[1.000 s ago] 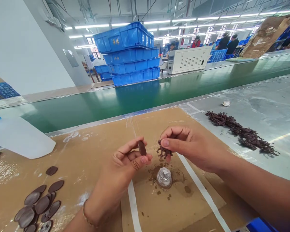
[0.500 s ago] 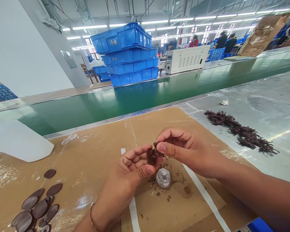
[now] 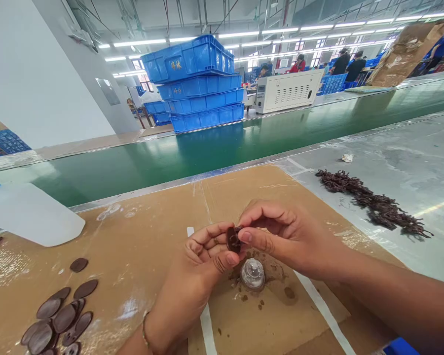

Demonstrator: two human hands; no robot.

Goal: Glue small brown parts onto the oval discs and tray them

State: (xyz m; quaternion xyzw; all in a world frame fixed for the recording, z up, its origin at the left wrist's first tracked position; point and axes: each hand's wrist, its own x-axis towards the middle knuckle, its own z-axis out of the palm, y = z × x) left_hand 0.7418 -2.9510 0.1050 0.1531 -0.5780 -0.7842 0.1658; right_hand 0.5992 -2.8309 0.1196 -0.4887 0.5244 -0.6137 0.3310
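Near the clear cup, the left hand is gripping a brown disc — seemingly steadying it — while the right hand is pinching a dark piece against it.

Bench: dark strands, cardboard with brown discs.

The brown disc at six o'clock looks smooth, with a faint sheen; the loose discs at eight are smooth and semi-glossy. The dark strands at three look rough and matt. Shiny smears streak the brown cardboard-like sheet. Twelve o'clock shows a glossy, smooth green belt and shiny plastic crates; nine, a satin plastic bottle.
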